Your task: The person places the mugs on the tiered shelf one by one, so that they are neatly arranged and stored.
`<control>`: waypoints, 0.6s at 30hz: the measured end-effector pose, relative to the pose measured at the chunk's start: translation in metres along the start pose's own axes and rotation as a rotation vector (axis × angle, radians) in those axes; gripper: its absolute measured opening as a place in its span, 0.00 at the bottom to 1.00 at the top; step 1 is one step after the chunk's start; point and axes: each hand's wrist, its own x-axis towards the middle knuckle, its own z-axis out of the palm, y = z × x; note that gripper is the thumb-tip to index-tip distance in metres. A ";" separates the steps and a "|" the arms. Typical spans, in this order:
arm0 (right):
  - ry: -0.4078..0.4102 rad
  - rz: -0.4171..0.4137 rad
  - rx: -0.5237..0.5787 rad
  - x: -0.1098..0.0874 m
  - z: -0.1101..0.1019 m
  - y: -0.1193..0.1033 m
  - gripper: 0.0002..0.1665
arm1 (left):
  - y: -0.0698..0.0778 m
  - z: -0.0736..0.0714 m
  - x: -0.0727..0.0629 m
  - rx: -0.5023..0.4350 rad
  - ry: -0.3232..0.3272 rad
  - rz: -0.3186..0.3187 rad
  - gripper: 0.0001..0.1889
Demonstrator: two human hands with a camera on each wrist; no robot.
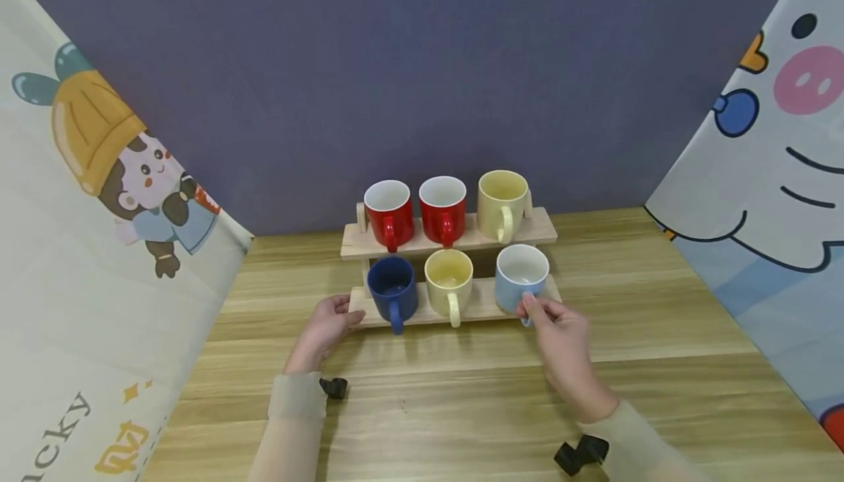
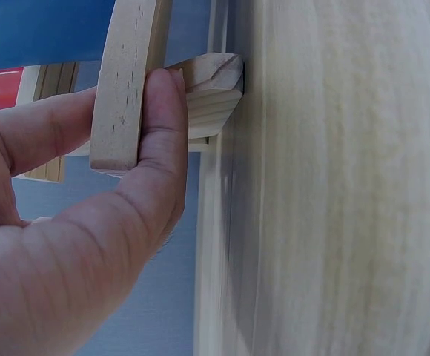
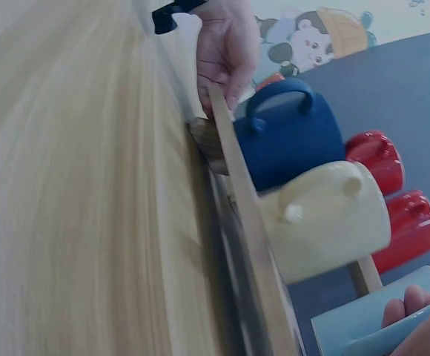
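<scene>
A two-tier wooden rack (image 1: 420, 249) bears mugs on both boards. My left hand (image 1: 327, 327) pinches the left end of its lower board (image 2: 122, 96), thumb and finger on opposite faces. At the lower right stands a light blue mug (image 1: 518, 284), white inside; my right hand (image 1: 560, 335) pinches its handle between thumb and fingers. In the right wrist view the fingers (image 3: 417, 299) curl around that handle. Left of it on the lower board are a pale yellow mug (image 1: 438, 293) and a dark blue mug (image 1: 402, 305), handles facing me.
On the upper board sit two red mugs, one on the left (image 1: 398, 228) and one in the middle (image 1: 435, 217), and a yellow mug (image 1: 489, 207) at right. Behind rises a dark blue-grey panel (image 1: 422, 64). Printed cloths hang at left (image 1: 79, 284) and right (image 1: 758, 306) of the wooden table (image 1: 448, 409).
</scene>
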 end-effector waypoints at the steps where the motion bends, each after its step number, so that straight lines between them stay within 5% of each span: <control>1: -0.002 -0.002 0.000 0.000 0.003 0.002 0.19 | 0.000 0.000 0.000 0.001 0.001 0.001 0.29; 18: -0.059 0.004 0.016 0.002 0.016 0.019 0.21 | -0.001 0.004 0.000 0.017 0.011 0.001 0.29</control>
